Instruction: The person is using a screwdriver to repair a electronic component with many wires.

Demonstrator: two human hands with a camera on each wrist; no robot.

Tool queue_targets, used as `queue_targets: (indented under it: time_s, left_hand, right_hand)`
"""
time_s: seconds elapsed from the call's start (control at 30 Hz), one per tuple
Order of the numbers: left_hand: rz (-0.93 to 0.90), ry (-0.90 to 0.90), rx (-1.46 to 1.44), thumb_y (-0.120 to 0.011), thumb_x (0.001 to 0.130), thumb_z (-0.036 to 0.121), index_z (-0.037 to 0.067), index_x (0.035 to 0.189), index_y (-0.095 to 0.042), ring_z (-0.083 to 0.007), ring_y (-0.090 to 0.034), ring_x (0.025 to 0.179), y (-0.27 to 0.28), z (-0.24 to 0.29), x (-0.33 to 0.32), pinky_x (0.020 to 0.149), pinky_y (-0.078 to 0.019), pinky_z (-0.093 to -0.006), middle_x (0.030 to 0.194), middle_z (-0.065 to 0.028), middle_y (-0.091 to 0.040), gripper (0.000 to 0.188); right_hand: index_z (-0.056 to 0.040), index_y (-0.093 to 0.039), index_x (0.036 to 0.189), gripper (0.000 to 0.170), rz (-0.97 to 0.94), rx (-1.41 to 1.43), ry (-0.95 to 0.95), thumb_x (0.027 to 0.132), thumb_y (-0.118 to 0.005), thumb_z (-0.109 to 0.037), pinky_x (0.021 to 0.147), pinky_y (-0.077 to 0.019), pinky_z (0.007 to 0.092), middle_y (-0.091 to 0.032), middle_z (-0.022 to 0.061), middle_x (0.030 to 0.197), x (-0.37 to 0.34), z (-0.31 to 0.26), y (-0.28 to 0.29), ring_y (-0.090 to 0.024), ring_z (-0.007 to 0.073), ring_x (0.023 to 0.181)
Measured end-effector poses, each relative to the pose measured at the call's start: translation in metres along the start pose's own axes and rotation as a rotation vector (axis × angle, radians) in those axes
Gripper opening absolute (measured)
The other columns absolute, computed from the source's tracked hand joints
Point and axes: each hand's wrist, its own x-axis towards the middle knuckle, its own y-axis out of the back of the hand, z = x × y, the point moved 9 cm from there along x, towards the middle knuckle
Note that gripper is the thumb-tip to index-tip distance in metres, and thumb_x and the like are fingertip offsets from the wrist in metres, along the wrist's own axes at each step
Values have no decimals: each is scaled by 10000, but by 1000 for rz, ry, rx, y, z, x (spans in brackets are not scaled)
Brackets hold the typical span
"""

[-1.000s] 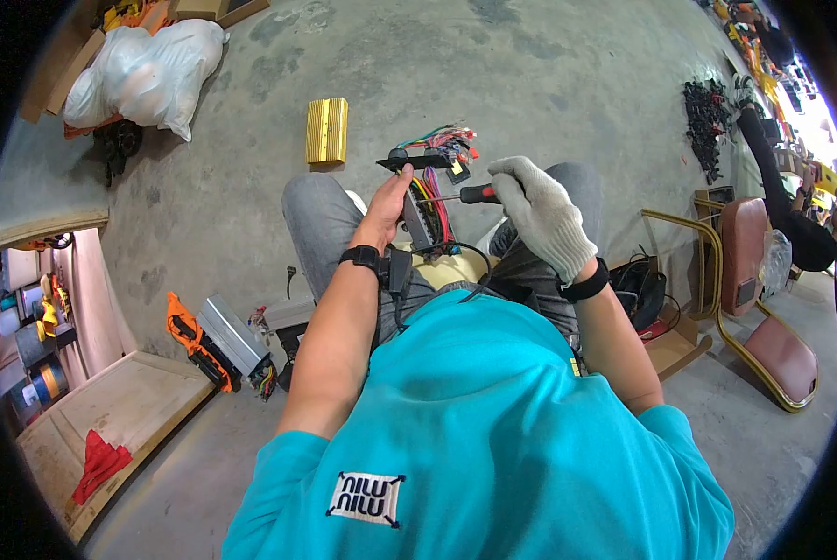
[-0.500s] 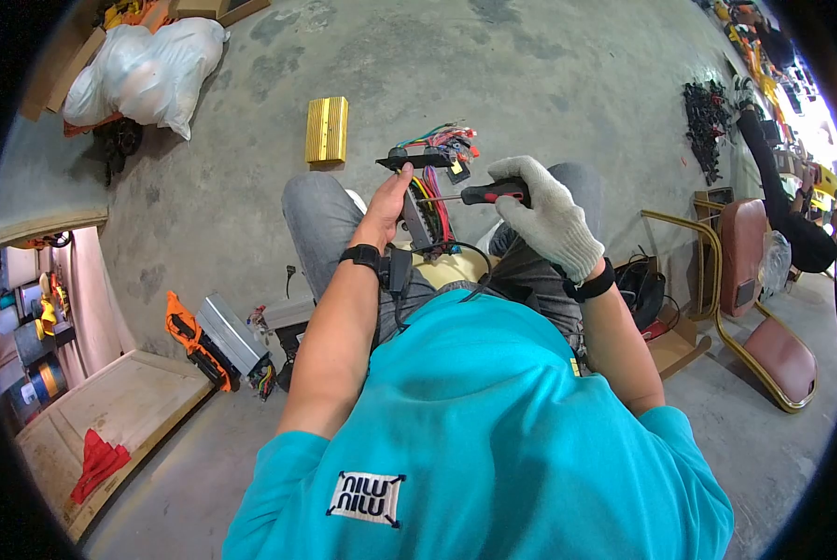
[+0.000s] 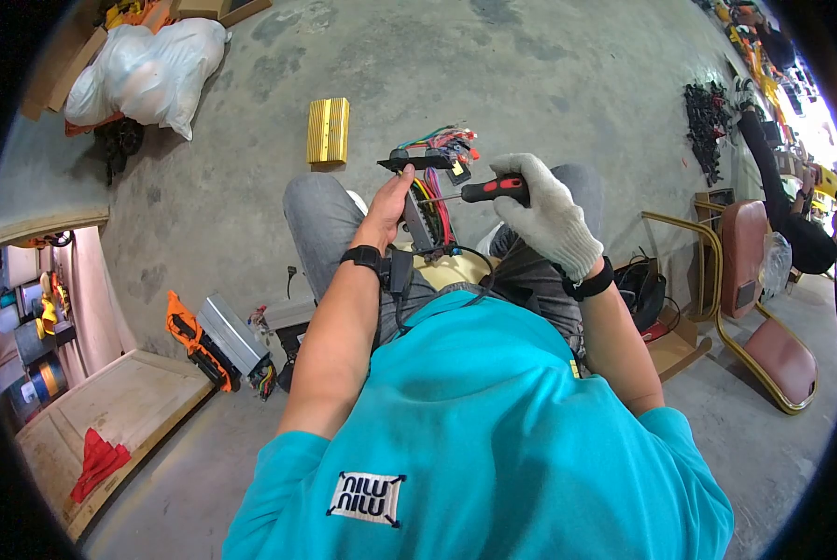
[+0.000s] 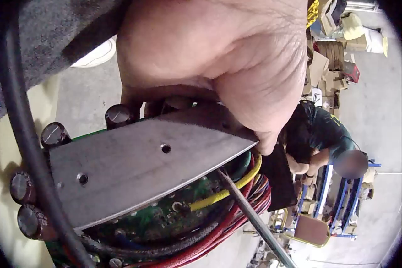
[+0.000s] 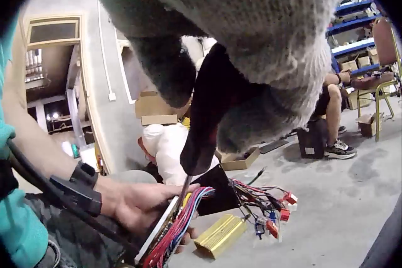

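Observation:
My bare left hand (image 3: 387, 207) grips a circuit board (image 4: 166, 213) by its grey metal plate (image 4: 125, 155), thumb near the plate's far corner. Several dark round capacitors (image 4: 55, 134) stand along one edge of the board. Red, yellow and purple wires (image 3: 440, 210) run from it to a black end panel (image 3: 414, 163), beyond which connectors with red ends hang. In a white knit glove, my right hand (image 3: 554, 219) holds a screwdriver (image 3: 493, 190) by its black and red handle. Its shaft (image 4: 257, 221) points in beside the plate's edge, among the wires.
A gold finned case (image 3: 327, 131) lies on the floor ahead. To the left are a silver case (image 3: 236, 336), an orange tool and a wooden board with a red cloth (image 3: 99, 465). A chair (image 3: 743, 257) stands right. A black cable crosses near my lap.
My right hand has shifted its fingers back along the screwdriver handle, uncovering more of it. The shaft keeps nearly the same place at the board. My left hand has stayed still.

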Motion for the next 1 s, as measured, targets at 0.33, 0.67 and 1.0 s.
queue_targets:
  time_s: [0.33,0.67,1.0]
  left_hand:
    - [-26,-4,-16,-542,1065,516,58,1244,-653,-165,-710,904,5,-7,10,823,-578,-350,1027,-49,-731,505]
    - [-26,15,-18,-566,1036,573,50,1280,-650,-153,-653,1007,1,-3,2,957,-489,-337,1139,-51,-721,583]
    - [-23,17,-13,-556,1047,558,39,1295,-639,-154,-655,1014,-1,-2,0,948,-496,-341,1134,-50,-718,581]
  right_hand:
    - [-36,-605,1285,399,-84,49,-114,937,-701,-205,887,-560,370,-684,185,1142,1,10,-4,-707,293,1037]
    - [-30,-622,1233,348,-64,21,-188,916,-703,-149,873,-558,384,-693,174,1116,1,22,-5,-715,297,1010]
    - [-25,-637,1197,304,-71,-184,-212,938,-684,-177,859,-564,402,-696,165,1113,3,24,-5,-711,314,996]
